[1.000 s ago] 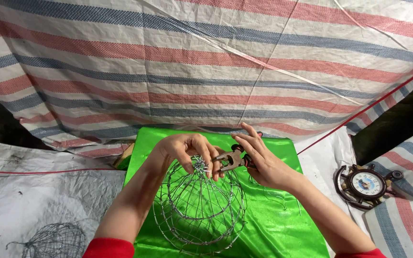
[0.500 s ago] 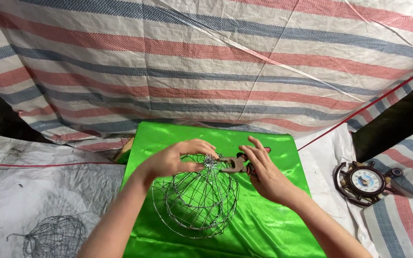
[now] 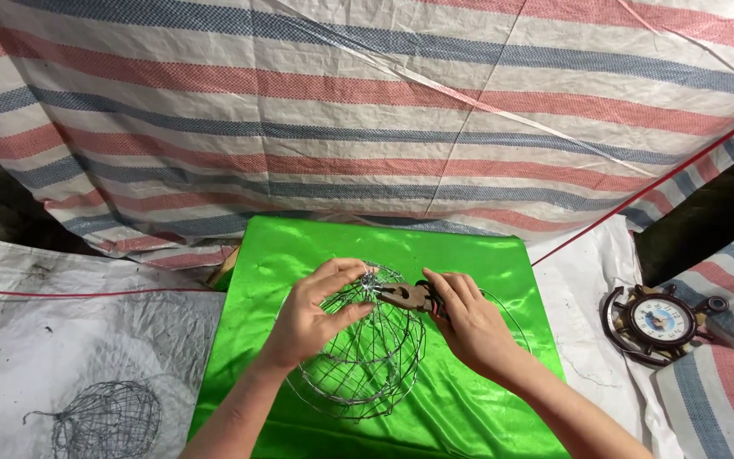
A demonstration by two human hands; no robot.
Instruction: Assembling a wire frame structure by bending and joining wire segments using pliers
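Observation:
A round wire-mesh cage (image 3: 365, 365) lies on a shiny green cloth (image 3: 469, 255). My left hand (image 3: 316, 310) grips the cage near its top, thumb and fingers curled around the wires. My right hand (image 3: 469, 319) holds a pair of pliers (image 3: 405, 295) whose jaws bite the wire knot at the cage's top, right beside my left fingertips.
A second, darker wire cage (image 3: 104, 416) lies on the grey sheet at the lower left. A small clock in a ship's-wheel frame (image 3: 657, 319) sits at the right. A striped tarp (image 3: 367, 110) hangs behind, and a red cord (image 3: 639, 191) crosses at the right.
Both hands and the cage have shifted slightly lower and nearer to me. The pliers stay clamped at the cage's top while my left hand keeps its grip.

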